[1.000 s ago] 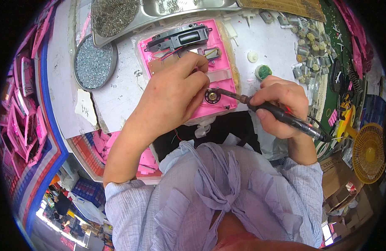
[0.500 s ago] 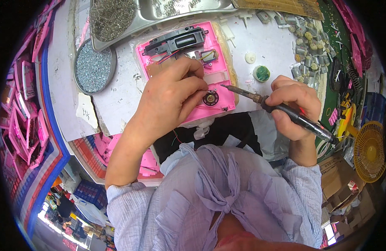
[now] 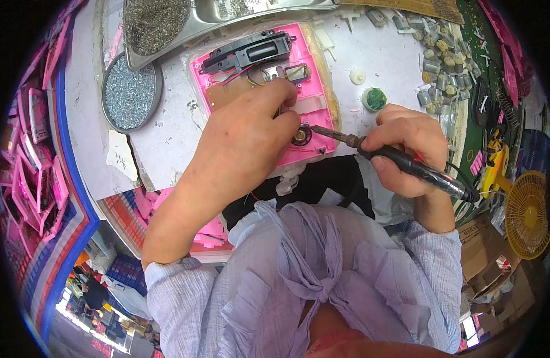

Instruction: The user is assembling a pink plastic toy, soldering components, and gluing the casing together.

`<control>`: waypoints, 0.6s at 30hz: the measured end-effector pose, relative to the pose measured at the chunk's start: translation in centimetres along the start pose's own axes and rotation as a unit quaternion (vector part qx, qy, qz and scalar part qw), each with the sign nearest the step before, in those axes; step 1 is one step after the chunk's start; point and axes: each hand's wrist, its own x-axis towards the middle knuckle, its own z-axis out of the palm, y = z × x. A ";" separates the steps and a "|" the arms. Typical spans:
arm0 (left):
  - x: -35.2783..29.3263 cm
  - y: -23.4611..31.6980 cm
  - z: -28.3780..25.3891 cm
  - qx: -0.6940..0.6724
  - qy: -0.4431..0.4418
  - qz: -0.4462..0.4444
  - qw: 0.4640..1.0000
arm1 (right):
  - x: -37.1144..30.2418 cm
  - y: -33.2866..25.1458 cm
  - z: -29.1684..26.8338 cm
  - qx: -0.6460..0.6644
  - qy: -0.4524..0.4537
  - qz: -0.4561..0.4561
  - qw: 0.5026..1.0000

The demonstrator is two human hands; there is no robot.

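Note:
My right hand [image 3: 409, 149] is wrapped round the black handle of a soldering iron [image 3: 409, 167]. The iron's tip reaches left to the upper edge of a small round black speaker [image 3: 301, 136], which sits in a pink plastic casing [image 3: 324, 113]. Over the casing's left side, my left hand [image 3: 254, 128] has its fingers pinched together beside the speaker; whatever they hold is hidden. Farther up in the casing lie a dark grey mechanism [image 3: 248, 53], a small motor [image 3: 297, 73] and thin coloured wires.
A round dish of small screws [image 3: 130, 95] stands at the left, below a metal tray [image 3: 167, 51] of small metal parts. Right of the casing are a small pot of green material [image 3: 374, 99], a white disc [image 3: 358, 76] and several small motors [image 3: 445, 71]. A yellow fan [image 3: 528, 215] stands far right.
The soldering iron has moved left and slightly down, bringing its tip to the speaker's edge. My left hand has shifted slightly right, covering more of the speaker's left side.

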 end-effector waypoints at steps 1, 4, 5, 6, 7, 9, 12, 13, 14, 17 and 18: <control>0.0 0.0 0.0 0.008 -0.005 0.001 1.000 | 0.1 0.0 0.0 -0.002 -0.003 -0.002 1.000; 0.1 0.0 0.0 0.009 -0.013 -0.003 1.000 | 0.0 0.0 0.1 0.000 -0.012 0.008 1.000; 0.1 0.0 0.0 0.007 -0.012 -0.002 1.000 | 0.1 0.0 0.1 -0.001 -0.012 0.005 1.000; 0.1 0.0 0.1 0.005 -0.010 -0.001 1.000 | 0.2 0.1 0.1 -0.001 -0.011 0.002 1.000; 0.1 0.0 0.1 0.003 -0.009 -0.001 1.000 | 0.2 0.1 0.2 -0.001 -0.011 -0.002 1.000; 0.2 0.1 -0.1 0.010 -0.014 -0.005 1.000 | 0.2 0.2 0.2 -0.001 -0.014 -0.005 1.000; 0.3 0.3 -0.1 0.013 -0.014 0.000 1.000 | 0.3 0.3 0.2 -0.004 -0.016 -0.007 1.000; 0.3 0.4 -0.1 0.014 -0.013 0.003 1.000 | 0.4 0.3 0.2 -0.004 -0.016 -0.008 1.000; 0.3 0.4 -0.1 0.020 -0.017 0.001 1.000 | 0.4 0.2 0.2 -0.006 -0.017 -0.004 1.000; 0.3 0.4 -0.4 0.037 -0.026 -0.002 0.999 | 0.6 0.0 0.3 -0.012 -0.013 0.013 1.000; 0.4 0.5 -0.5 0.041 -0.030 -0.001 0.999 | 0.6 -0.2 0.4 -0.012 -0.009 0.021 1.000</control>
